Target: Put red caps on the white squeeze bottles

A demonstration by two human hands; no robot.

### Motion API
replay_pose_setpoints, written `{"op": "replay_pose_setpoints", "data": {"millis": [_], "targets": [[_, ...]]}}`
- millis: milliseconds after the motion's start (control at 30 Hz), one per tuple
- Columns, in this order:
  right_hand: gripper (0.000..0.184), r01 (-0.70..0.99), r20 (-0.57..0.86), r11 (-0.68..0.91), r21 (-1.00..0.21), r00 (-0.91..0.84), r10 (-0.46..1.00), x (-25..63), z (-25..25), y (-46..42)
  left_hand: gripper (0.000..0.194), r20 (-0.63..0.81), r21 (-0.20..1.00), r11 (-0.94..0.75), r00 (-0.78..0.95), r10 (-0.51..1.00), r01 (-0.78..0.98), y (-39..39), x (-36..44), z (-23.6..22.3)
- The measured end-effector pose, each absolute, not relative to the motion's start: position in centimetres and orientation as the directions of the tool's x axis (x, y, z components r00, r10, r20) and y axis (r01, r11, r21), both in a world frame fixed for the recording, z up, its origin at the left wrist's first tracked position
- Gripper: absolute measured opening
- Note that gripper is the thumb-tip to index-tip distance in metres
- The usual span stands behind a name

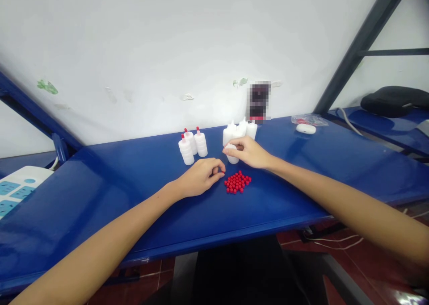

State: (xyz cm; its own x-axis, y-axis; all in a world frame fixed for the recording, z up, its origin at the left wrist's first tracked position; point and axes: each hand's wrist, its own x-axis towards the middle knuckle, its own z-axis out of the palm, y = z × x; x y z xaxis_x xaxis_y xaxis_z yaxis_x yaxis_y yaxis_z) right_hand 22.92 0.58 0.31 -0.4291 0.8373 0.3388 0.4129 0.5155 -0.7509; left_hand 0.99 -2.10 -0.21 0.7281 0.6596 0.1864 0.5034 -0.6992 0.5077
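My right hand (250,152) grips a white squeeze bottle (232,158) near its top, with the bottle upright at the table. Between the thumb and fingertips of my left hand (202,176) is a small red cap, mostly hidden. Just right of that hand lies a loose cluster of red caps (237,182). Behind my right hand stand several white bottles (241,130) whose pointed tips carry no red. To the left, three white bottles (201,145) stand together with red caps on their tips.
The blue table (134,171) meets a white wall (161,50). A white oval case (305,129) and a clear plastic bag (310,119) lie at the back right. A white power strip (20,186) is at the far left, a black case (395,101) far right.
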Motion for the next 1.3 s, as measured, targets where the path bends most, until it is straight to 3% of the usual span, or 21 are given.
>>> {"op": "replay_pose_setpoints", "data": {"millis": [167,367,467,600,800,967,1100,1200,1300], "targets": [[0.047,0.489,0.373,0.531,-0.693,-0.387,0.843,23.0,0.1,0.5,0.011,0.207,0.531,-0.699,0.727,0.655,0.479,-2.1,1.1,-0.3],[0.036,0.524,0.460,0.637,-0.566,-0.440,0.771,22.8,0.3,0.0,0.014,0.254,0.647,-0.638,0.672,0.696,0.417,-2.0,1.2,-0.7],[0.028,0.402,0.454,0.652,-0.642,-0.487,0.747,22.5,0.3,0.2,0.016,0.266,0.675,-0.619,0.650,0.712,0.401,-1.9,1.2,-0.9],[0.020,0.274,0.323,0.525,-0.806,-0.539,0.778,22.0,0.2,0.5,0.017,0.285,0.673,-0.621,0.634,0.719,0.402,-1.8,1.3,-0.8],[0.023,0.354,0.378,0.496,-0.793,-0.353,0.856,22.0,-0.6,1.5,0.016,0.267,0.717,-0.571,0.598,0.756,0.401,-2.0,1.5,-0.5],[0.023,0.351,0.281,0.383,-0.854,-0.308,0.909,22.5,-0.7,1.4,0.017,0.251,0.765,-0.525,0.578,0.777,0.374,-2.2,1.4,-0.5],[0.024,0.395,0.350,0.544,-0.740,-0.464,0.814,22.6,-0.3,0.4,0.019,0.402,0.778,-0.566,0.476,0.782,0.271,-2.6,1.5,-0.7],[0.023,0.415,0.415,0.713,-0.564,-0.604,0.680,22.4,0.1,-0.4,0.017,0.561,0.691,-0.674,0.395,0.727,0.260,-2.9,1.8,-0.8],[0.022,0.426,0.406,0.774,-0.469,-0.674,0.617,22.1,0.3,-0.8,0.013,0.636,0.599,-0.741,0.382,0.671,0.303,-3.3,2.0,-0.8]]}}
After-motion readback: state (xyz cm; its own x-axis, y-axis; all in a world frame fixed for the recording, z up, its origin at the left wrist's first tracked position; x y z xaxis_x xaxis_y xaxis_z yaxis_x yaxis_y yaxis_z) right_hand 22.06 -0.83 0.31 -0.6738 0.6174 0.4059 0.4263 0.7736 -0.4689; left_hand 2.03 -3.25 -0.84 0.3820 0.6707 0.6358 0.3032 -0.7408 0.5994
